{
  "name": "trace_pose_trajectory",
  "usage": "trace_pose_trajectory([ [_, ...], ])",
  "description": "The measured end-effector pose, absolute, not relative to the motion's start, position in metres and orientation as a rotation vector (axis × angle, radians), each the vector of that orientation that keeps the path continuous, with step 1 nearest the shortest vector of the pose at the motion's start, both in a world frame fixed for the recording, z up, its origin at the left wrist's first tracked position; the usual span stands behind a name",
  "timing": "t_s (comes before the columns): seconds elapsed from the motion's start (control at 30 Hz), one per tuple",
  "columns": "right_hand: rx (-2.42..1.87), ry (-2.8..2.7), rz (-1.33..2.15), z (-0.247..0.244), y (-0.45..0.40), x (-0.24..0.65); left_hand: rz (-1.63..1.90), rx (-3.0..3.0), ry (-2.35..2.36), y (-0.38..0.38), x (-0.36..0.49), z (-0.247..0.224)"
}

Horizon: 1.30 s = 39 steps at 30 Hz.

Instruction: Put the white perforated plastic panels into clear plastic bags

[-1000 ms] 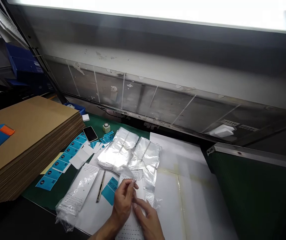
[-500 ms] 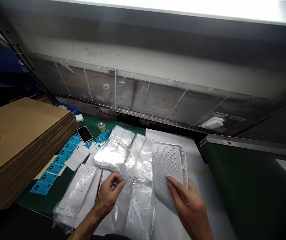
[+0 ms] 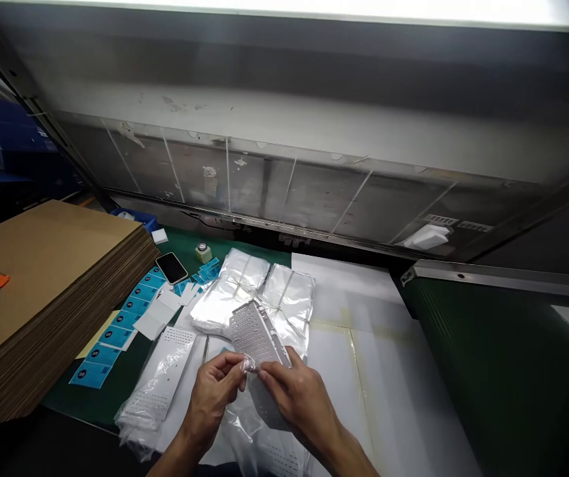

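Observation:
A white slotted plastic panel (image 3: 254, 334) is tilted over the bags at the middle of the bench, gripped at its right side by my right hand (image 3: 301, 397). Close beside it, my left hand (image 3: 217, 391) pinches the edge of a clear plastic bag (image 3: 244, 424). The fingertips of both hands nearly meet at the bag's edge. Under the hands, partly hidden, lies another bagged panel (image 3: 281, 454). To the left are more slotted panels in clear plastic (image 3: 159, 377). Two tied stacks of clear bags (image 3: 234, 291) (image 3: 289, 295) lie behind the hands.
A tall cardboard stack (image 3: 55, 265) stands at the left, beside a strip of blue labels (image 3: 108, 334). A phone (image 3: 171, 267), a small jar (image 3: 203, 252) and white slips (image 3: 157, 311) lie behind. White sheets (image 3: 388, 371) cover the bench at the right.
My right hand has moved left with the panel, bringing it to the bag edge held by my left hand. The view has shifted slightly.

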State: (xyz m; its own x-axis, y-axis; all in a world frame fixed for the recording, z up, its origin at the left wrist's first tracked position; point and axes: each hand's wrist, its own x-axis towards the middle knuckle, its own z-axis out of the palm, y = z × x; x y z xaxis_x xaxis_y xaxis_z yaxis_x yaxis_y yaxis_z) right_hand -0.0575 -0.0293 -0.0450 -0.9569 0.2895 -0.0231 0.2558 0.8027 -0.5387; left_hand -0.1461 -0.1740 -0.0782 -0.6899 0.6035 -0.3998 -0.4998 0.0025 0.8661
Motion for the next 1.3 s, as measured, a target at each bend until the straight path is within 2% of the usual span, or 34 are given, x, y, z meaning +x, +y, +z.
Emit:
trace_pose_trajectory([
  [0.13,-0.633,-2.826,1.075,-0.044,-0.032,-0.052,1.791,0.021,1.419,-0.174,-0.143,-0.082],
  [0.27,-0.650,-2.792,1.225,-0.036,-0.033,-0.049,1.695,0.069,1.445,-0.172,-0.140,-0.074],
  [0.47,-0.754,-2.759,1.210,-0.042,-0.032,-0.044,1.592,0.183,1.618,-0.165,-0.136,-0.072],
  [0.67,-0.826,-2.672,1.235,-0.047,-0.034,-0.041,1.631,0.019,1.487,-0.165,-0.130,-0.084],
  [0.83,-0.831,-2.635,1.190,-0.055,-0.044,-0.035,1.754,-0.252,1.303,-0.162,-0.128,-0.071],
  [1.0,-0.797,-2.656,1.172,-0.053,-0.040,-0.028,1.744,-0.236,1.377,-0.159,-0.128,-0.072],
  [1.1,-0.792,-2.659,1.139,-0.049,-0.029,-0.026,1.776,-0.211,1.253,-0.160,-0.128,-0.075],
  [1.2,-0.778,-2.734,0.971,-0.048,-0.022,-0.026,1.775,-0.183,1.067,-0.163,-0.130,-0.073],
  [1.3,-0.731,-2.831,0.736,-0.049,-0.020,-0.027,1.688,-0.056,1.099,-0.167,-0.134,-0.072],
])
